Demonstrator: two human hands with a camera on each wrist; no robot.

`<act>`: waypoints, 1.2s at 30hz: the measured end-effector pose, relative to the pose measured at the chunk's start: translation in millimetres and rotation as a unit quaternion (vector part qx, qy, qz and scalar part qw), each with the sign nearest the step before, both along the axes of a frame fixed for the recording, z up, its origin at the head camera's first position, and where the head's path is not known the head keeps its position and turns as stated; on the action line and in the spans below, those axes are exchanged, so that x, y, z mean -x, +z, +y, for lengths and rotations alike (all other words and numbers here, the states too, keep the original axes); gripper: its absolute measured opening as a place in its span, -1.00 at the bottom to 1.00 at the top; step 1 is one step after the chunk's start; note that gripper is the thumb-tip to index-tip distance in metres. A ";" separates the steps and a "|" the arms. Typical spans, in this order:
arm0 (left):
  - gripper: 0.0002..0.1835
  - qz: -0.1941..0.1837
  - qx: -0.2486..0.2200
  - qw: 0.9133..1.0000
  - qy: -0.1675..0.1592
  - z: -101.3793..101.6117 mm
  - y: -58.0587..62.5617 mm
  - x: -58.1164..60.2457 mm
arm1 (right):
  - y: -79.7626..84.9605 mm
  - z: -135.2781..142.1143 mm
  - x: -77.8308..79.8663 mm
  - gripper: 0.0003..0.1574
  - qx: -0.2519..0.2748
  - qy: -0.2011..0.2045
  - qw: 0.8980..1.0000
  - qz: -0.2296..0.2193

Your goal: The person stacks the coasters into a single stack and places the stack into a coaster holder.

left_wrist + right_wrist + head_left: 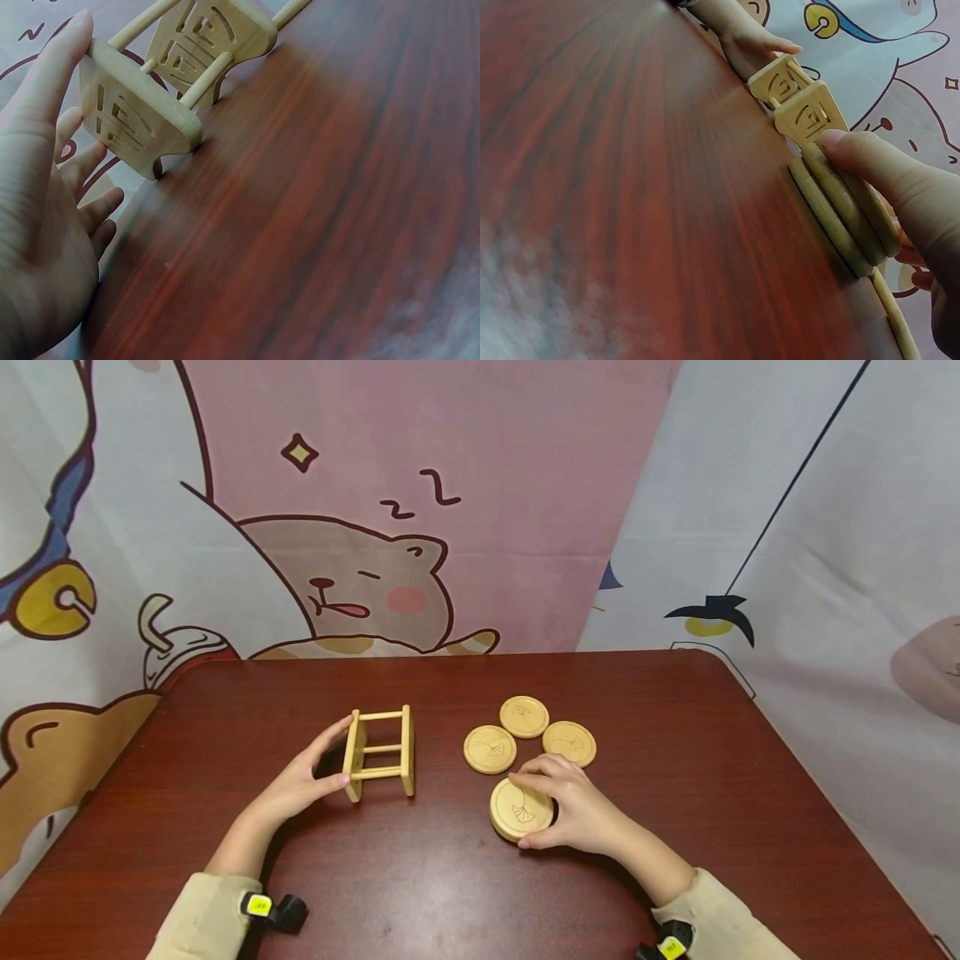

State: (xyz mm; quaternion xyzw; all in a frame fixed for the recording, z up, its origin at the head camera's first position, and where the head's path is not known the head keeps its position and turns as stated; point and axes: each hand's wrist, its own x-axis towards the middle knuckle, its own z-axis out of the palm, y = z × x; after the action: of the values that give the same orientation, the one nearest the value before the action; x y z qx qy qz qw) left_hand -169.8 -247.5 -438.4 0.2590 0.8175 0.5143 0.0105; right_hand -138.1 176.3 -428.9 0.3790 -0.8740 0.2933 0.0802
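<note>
A light wooden coaster rack (381, 748), two slotted side panels joined by rods, stands left of centre. My left hand (303, 781) holds its near side panel (135, 112) between the thumb at one edge and the fingers at the other. To the right, several round wooden coasters carry an engraved leaf. My right hand (573, 806) grips a small stack of coasters (521, 810) at its rim, thumb on the front side and fingertips on the far side. From the right wrist, the stack (840, 206) shows layered edges, the thumb across the upper ones.
Three loose coasters lie behind the stack: one at left (490, 749), one at the back (524, 717) and one at right (570, 743). The dark red-brown table (420, 877) ends at a printed cartoon cloth (525, 527). Both wrists wear small black devices.
</note>
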 end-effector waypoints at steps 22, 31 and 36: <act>-0.10 -0.014 -0.001 1.000 0.003 -1.9 -2.2 0.5 | 5.6 27.0 18.4 -0.08 0.070 -0.035 0.996 -0.039; -0.10 -0.011 -0.001 1.000 0.003 -2.8 -3.2 0.9 | 0.2 45.5 32.5 -0.11 0.080 -0.094 0.992 -0.030; -0.10 -0.008 0.000 1.000 0.003 -2.3 -3.4 1.1 | -3.5 54.4 39.3 -0.10 0.077 -0.121 0.989 -0.028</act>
State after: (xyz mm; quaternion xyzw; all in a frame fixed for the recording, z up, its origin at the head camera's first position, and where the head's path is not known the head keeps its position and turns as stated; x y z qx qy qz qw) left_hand -170.9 -249.8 -441.8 0.2528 0.8180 0.5164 0.0153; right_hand -177.5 230.8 -432.4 0.2544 -0.8901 0.3586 0.1196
